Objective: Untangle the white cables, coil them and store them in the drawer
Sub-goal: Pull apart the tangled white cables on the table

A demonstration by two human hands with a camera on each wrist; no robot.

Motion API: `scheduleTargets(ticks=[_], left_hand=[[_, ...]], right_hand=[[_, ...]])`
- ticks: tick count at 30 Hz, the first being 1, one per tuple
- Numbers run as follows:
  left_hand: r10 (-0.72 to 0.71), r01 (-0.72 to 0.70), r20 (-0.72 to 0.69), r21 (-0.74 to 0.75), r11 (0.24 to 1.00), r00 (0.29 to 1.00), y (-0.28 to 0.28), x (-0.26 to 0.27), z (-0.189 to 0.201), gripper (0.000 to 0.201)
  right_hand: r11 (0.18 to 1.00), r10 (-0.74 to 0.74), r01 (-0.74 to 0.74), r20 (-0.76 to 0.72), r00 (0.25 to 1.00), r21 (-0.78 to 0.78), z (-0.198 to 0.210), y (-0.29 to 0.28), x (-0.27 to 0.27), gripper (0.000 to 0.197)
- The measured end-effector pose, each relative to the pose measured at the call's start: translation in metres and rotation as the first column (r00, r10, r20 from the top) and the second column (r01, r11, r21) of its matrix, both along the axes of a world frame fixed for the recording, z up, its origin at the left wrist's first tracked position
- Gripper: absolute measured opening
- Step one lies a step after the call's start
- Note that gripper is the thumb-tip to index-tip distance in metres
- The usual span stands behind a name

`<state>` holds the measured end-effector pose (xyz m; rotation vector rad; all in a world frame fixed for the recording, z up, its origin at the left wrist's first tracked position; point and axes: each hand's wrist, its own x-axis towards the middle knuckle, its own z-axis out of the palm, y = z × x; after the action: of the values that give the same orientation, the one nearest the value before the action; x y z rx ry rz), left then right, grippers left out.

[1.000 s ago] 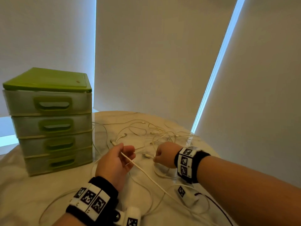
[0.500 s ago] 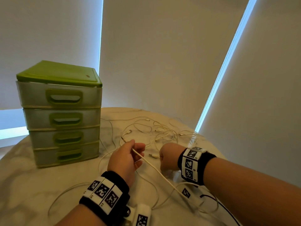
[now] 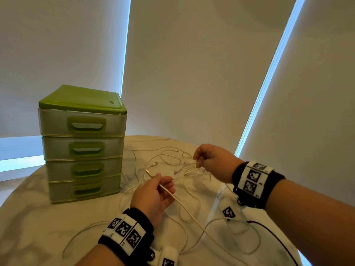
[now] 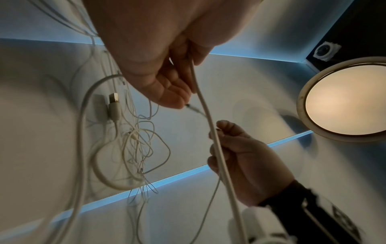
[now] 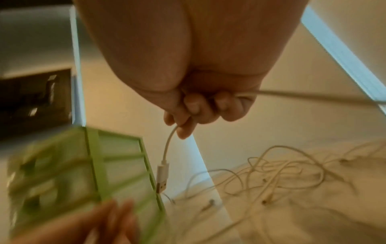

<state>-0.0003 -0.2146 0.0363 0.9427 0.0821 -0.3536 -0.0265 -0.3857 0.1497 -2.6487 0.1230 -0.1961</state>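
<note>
A tangle of white cables (image 3: 172, 164) lies on the round marble table (image 3: 34, 223). My left hand (image 3: 163, 182) grips a thick white cable (image 3: 184, 206) near its end. The USB plug (image 3: 148, 171) sticks out past the thumb, toward the drawers. My right hand (image 3: 197, 163) is raised above the tangle and pinches thin white strands. The green four-drawer unit (image 3: 82, 148) stands at the left with all drawers closed. In the left wrist view the thick cable (image 4: 208, 132) runs out from curled fingers. In the right wrist view a USB plug (image 5: 162, 178) hangs below curled fingers.
Loose cable loops (image 3: 92, 231) trail across the near part of the table. A black lead (image 3: 278, 239) runs from the right wrist band. The table edge curves away at the far right, with window blinds close behind it.
My right hand has lifted off the table and moved a little farther away, raising thin strands from the tangle. The left hand keeps its hold on the thick cable.
</note>
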Motion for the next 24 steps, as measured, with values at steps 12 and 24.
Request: scheduleTargets(ticks=[12,24], left_hand=[[-0.186,0.184,0.192,0.032,0.982,0.964,0.002,-0.013,0.007,0.033],[0.027,-0.034,-0.02,-0.493,0.869,0.999,0.028,0.016,0.02,0.035]], right_hand=[[0.899,0.118,-0.098,-0.022,0.993,0.426,-0.017,0.034,-0.033,0.013],[0.935,-0.205,0.145,-0.159,0.966,-0.324,-0.019,-0.084,-0.107,0.008]])
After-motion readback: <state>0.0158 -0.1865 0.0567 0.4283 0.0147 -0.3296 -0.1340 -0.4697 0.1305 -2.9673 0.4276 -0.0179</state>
